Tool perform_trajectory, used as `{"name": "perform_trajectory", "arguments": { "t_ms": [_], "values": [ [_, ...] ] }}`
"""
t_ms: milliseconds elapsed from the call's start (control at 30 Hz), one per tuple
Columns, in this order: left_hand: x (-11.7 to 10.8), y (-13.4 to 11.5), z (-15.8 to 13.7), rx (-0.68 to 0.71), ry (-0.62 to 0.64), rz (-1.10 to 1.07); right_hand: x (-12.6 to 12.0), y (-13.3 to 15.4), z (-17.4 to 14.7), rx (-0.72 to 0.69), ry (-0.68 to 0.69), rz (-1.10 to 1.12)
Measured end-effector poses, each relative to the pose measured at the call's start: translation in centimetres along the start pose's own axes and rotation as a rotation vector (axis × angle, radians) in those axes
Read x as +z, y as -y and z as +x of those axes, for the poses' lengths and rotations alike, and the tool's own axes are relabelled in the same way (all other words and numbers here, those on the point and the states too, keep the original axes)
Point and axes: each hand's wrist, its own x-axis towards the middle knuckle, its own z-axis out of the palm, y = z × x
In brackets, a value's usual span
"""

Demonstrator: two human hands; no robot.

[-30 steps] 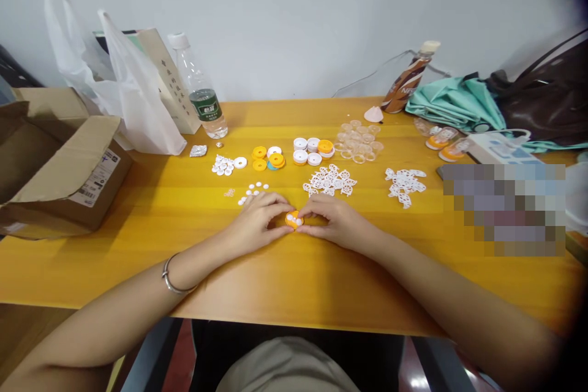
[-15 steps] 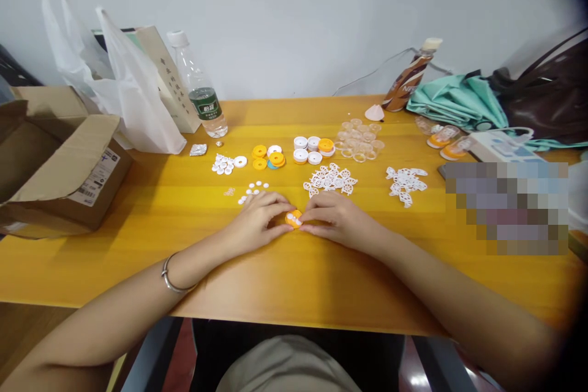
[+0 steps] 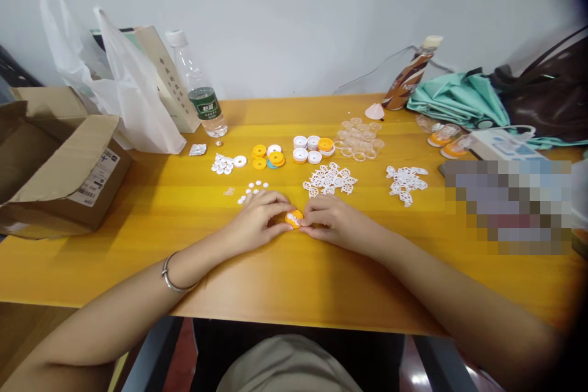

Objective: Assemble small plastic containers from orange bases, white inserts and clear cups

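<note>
A small round orange plastic base (image 3: pixel 289 220), with small white pieces in it, is held low over the table between my hands. My left hand (image 3: pixel 258 219) grips its left edge between thumb and fingers. From the other side, the closed fingertips of my right hand (image 3: pixel 334 220) press at the right edge, by the white pieces; whether they pinch a piece or the rim is too small to tell. Small white discs (image 3: pixel 258 184) lie just beyond my left hand. Past my right hand spreads a pile of white openwork pieces (image 3: pixel 329 179).
Farther back are orange and white round bases (image 3: pixel 260 150), stacked white rounds (image 3: pixel 300 142), clear covers (image 3: pixel 358 138) and white caps (image 3: pixel 223 163). More white cut-out pieces (image 3: pixel 406 182) lie right. A cardboard box (image 3: pixel 105 190), water bottle (image 3: pixel 205 104) and brown bottle (image 3: pixel 407 82) stand around.
My right fingertips have shifted slightly and curled in at the base's right edge, leaving more of its orange face showing. The left hand keeps its grip almost unmoved.
</note>
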Motion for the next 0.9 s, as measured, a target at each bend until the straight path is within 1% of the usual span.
{"name": "perform_trajectory", "arguments": {
  "t_ms": [167, 267, 333, 500, 700, 800, 900],
  "values": [
    [0.0, -0.1, 0.0, 0.003, 0.004, -0.024, 0.0, 0.5, 0.2, 0.027, 0.000, 0.009],
    [-0.1, -0.2, 0.1, 0.008, 0.017, -0.014, 0.2, 0.6, 0.1, 0.070, -0.026, 0.098],
    [-0.2, -0.2, 0.1, 0.018, 0.028, 0.001, 0.2, 0.6, 0.1, 0.136, -0.049, 0.197],
    [-0.2, 0.0, -0.1, 0.066, 0.017, 0.078, 0.4, 0.8, 0.1, 0.360, -0.130, 0.437],
    [-0.8, -0.3, -0.3, 0.115, -0.045, 0.129, 0.8, 1.2, 0.1, 0.480, -0.138, 0.932],
    [-1.0, -0.4, -0.3, 0.101, -0.052, 0.074, 0.8, 1.3, 0.2, 0.491, -0.166, 1.016],
    [-0.9, -0.4, -0.2, 0.060, -0.080, -0.129, 0.8, 1.4, 0.4, 0.477, -0.224, 1.009]
  ]
}}
